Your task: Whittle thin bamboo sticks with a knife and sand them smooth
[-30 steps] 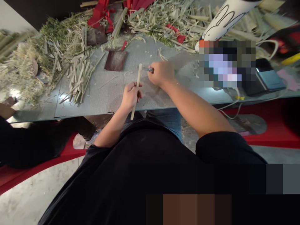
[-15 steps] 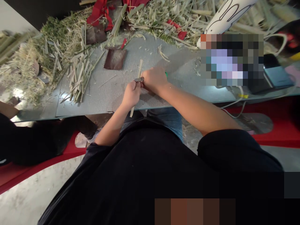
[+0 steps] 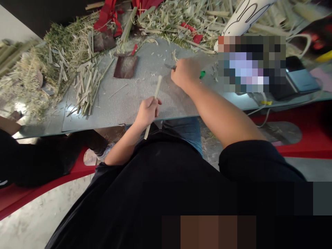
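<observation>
My left hand (image 3: 147,111) is closed around a thin, pale bamboo strip (image 3: 158,87), which points up and away across the table's front edge. Its near end sticks out below the hand, over my lap. Farther right, my right hand (image 3: 186,73) is closed on a knife (image 3: 169,66), whose short blade points left. The fingers hide most of the handle; a bit of green (image 3: 202,74) shows by the wrist. The blade and the strip are apart. Left of the hands lies a dark brown square piece (image 3: 126,67) on the grey tabletop (image 3: 103,100).
A bundle of split strips (image 3: 86,86) lies to the left, beside a heap of shavings (image 3: 59,45). More shavings and red cloth (image 3: 106,15) line the back. At right are a white rabbit-print cylinder (image 3: 246,17), a phone-like device (image 3: 302,81) and cables. Another person's arm (image 3: 9,126) rests far left.
My right hand with the knife has moved up and right, away from the strip. The left hand has shifted slightly toward me, still holding the strip.
</observation>
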A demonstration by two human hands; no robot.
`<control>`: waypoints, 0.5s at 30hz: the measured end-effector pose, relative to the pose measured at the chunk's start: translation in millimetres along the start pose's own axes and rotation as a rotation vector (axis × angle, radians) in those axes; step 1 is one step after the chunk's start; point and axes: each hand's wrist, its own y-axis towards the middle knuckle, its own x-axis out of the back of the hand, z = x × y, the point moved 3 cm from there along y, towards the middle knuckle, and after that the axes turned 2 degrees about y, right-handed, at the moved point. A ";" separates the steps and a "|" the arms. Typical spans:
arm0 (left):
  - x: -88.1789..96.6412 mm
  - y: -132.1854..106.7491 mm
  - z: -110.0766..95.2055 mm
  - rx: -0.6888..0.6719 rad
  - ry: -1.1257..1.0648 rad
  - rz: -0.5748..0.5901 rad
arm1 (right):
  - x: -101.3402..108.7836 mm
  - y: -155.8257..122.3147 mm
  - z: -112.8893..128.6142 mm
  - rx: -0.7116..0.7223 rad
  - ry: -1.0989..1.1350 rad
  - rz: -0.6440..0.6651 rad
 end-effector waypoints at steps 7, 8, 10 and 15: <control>15.5 26.2 -10.1 0.063 -0.139 -0.119 | -6.7 -21.9 25.5 0.188 0.025 -0.035; 15.1 28.6 -8.5 0.058 -0.137 -0.137 | -5.9 -27.1 30.4 0.233 0.036 -0.025; 13.9 33.0 -3.8 0.033 -0.133 -0.166 | -3.9 -37.9 39.5 0.308 0.045 0.010; 11.3 43.7 10.1 -0.037 -0.136 -0.167 | -5.2 -55.4 56.5 0.399 0.020 0.118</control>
